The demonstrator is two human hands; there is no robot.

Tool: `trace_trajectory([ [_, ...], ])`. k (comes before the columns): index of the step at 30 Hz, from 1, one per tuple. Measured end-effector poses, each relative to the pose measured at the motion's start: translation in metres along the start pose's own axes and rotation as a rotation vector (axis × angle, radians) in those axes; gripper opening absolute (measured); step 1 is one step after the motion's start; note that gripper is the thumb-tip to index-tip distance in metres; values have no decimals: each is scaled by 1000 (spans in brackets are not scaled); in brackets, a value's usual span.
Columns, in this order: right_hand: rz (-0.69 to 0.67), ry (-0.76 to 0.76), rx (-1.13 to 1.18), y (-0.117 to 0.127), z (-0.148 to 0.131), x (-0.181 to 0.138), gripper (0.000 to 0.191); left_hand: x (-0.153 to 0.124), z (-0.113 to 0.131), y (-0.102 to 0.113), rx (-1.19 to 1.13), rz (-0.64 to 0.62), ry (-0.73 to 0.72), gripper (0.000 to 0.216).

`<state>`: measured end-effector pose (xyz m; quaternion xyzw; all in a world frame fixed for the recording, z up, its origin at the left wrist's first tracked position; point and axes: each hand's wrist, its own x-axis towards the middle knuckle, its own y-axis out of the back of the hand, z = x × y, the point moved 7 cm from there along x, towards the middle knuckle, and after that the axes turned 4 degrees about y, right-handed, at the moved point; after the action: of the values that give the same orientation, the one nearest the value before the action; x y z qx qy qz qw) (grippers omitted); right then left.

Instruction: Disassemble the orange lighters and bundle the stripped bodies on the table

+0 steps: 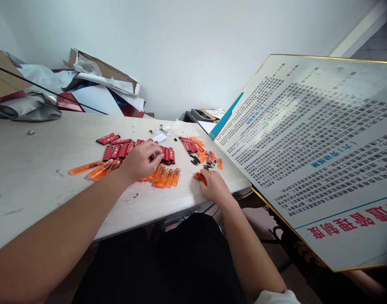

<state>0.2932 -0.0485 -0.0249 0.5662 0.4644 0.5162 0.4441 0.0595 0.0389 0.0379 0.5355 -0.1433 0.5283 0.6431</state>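
My left hand (142, 160) reaches over a row of red lighters (117, 150) on the white table (31, 169), its fingers curled and pinching at one red lighter near the row's right end. Below it lie orange translucent lighter bodies (165, 177), with more (92, 168) to the left. My right hand (214, 185) rests near the table's front edge, fingers closed around an orange lighter (200, 177) whose tip sticks out to the left. A second small heap of red and orange lighters (196, 148) with tiny black parts (195, 159) lies just beyond it.
A large framed notice board (323, 152) with printed text leans at the right, close to the table corner. Cardboard boxes, papers and bags (98, 80) are piled at the back left against the wall. Small plastic bags (161, 131) lie behind the lighters.
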Motion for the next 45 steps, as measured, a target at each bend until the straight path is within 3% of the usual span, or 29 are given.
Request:
trace_trajectory([
  [5,-93,-11,-125,1,-2,7,16,-1,-2,0,-6,1,-4,12],
  [10,115,-96,-118,11,19,6,17,-2,-4,-1,-14,-1,-7,12],
  [12,139,-97,-117,11,27,5,16,-2,-4,-2,-13,-10,0,13],
  [17,-6,-78,-80,-4,33,9,19,-3,-6,-2,-13,-13,4,12],
  [20,-16,-28,-72,-5,30,9,19,-2,-6,-2,-15,-14,13,13],
  [23,144,-12,122,1,30,6,17,-1,-4,-1,-7,-19,14,14],
  [27,501,-118,882,1,44,1,34,-1,1,-1,5,-39,0,15],
  [30,584,-156,1400,-14,43,8,42,-1,0,-2,-11,-45,8,16],
  [32,571,-181,1579,-23,39,15,40,-1,-2,-2,-23,-46,18,14],
  [35,581,-232,1631,-30,37,20,34,-1,-4,-2,-34,-48,20,13],
  [45,483,-279,1347,-32,32,22,27,0,2,0,3,-14,-28,12],
])
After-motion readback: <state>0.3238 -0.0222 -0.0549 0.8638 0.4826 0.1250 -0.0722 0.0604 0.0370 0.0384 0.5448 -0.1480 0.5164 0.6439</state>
